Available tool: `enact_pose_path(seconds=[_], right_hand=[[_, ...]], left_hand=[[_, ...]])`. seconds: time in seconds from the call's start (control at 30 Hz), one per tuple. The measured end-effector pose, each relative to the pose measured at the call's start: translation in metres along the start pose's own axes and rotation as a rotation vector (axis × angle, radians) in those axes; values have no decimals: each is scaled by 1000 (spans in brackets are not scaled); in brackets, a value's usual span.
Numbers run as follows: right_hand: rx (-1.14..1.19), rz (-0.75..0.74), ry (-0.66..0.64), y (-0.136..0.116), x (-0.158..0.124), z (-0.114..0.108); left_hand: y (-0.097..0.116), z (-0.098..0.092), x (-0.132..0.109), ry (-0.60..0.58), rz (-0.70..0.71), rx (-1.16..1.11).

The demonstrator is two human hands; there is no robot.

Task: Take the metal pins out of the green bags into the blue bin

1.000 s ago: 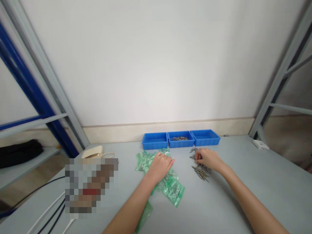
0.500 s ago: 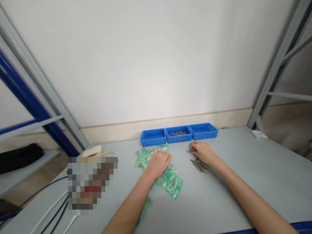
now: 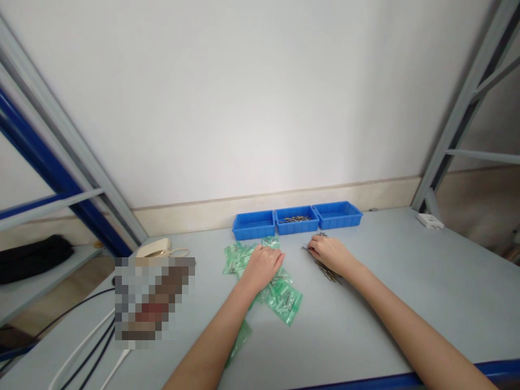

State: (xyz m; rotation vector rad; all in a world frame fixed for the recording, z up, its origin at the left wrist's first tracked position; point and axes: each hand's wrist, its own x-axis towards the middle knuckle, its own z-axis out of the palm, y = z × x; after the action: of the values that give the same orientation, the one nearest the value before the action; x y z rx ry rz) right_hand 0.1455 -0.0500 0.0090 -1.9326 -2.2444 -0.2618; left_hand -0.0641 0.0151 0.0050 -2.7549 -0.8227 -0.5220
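Observation:
My left hand point(image 3: 264, 265) rests with curled fingers on a spread of green plastic bags point(image 3: 287, 301) that contain small metal parts; what its fingers hold, if anything, is hidden. My right hand point(image 3: 330, 252) is closed around thin metal pieces, whose tips stick out to the left of its fingers. Under and beside it lie more thin brass-coloured and dark pieces point(image 3: 327, 272). Behind the hands stand three blue trays in a row. Similar thin pieces lie in the middle tray point(image 3: 296, 230); nothing shows in the left tray point(image 3: 254, 233) or the right tray point(image 3: 339, 221).
A cream-coloured device point(image 3: 156, 248) with a looped cord sits at the left, near a pixelated patch and several cables. A white block point(image 3: 429, 221) lies at the far right. Metal frame posts rise on both sides before the wall.
My right hand has shifted slightly left, with thin pieces at its fingertips, and covers more of the loose pile. My left hand stays on the bags. The view has tilted slightly.

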Motion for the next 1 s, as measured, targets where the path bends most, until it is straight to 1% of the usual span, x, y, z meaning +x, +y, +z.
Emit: enact_pose_path(seconds=[0.1,0.17,0.27,0.4,0.5,0.67,0.87,1.0], right_hand=[[248,-20,117,-5,-1,-5],[447,-31,152,-11,-1,-7],[700,-64,126,-20,0,-7],[859,-77,86,-24,1,-2],[882,-72,82,-21,2,1],[754,-53,131,-19,1,-3],[721,-51,91,-24,-1,-8],[760,-48,43,-25,-1,-7]], left_hand=[[-1,-1,-1,81,11,-48],[-1,-2,-1,130,54,-21],[-1,-2,-1,169,127,56],[-1,-2,-2,247,172,82],[0,-2,-2,275,167,74],[0,-2,-1,275,155,35],[1,-1,-1,300,158,-44],[2,-2,-2,237,170,-13]])
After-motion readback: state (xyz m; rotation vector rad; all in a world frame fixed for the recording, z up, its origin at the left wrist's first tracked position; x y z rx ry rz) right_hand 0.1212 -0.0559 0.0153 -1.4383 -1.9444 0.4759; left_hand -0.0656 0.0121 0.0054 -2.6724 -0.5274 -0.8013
